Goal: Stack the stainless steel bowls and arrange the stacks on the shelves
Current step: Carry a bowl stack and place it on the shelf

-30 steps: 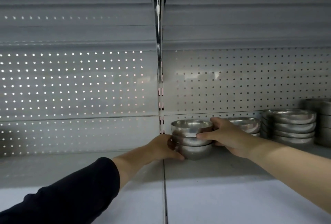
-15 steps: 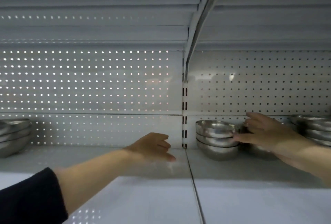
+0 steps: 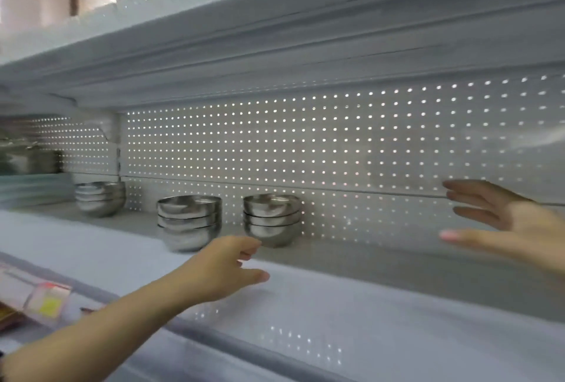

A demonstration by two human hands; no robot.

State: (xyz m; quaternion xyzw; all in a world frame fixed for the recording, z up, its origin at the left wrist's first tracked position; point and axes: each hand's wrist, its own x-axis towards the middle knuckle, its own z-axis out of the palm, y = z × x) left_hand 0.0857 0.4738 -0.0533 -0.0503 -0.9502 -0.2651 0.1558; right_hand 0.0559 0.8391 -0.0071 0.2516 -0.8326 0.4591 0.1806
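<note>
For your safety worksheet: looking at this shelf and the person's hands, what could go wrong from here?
1. The left hand reaches, empty, close to the nearest bowl stack; a careless bump could topple it.
2. The right hand hovers open near the back panel and might scrape it.
3. The picture is blurred from motion, so reaching may be misjudged.

Both hands (image 3: 224, 268) (image 3: 516, 222) outstretched (grips empty)

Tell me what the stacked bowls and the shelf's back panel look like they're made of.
The stacked bowls look like polished stainless steel: mirror-bright sides with sharp reflections. The back panel looks like thin sheet metal painted matt light grey, punched with regular holes that light shines through; the material under the paint can't be confirmed.
</note>
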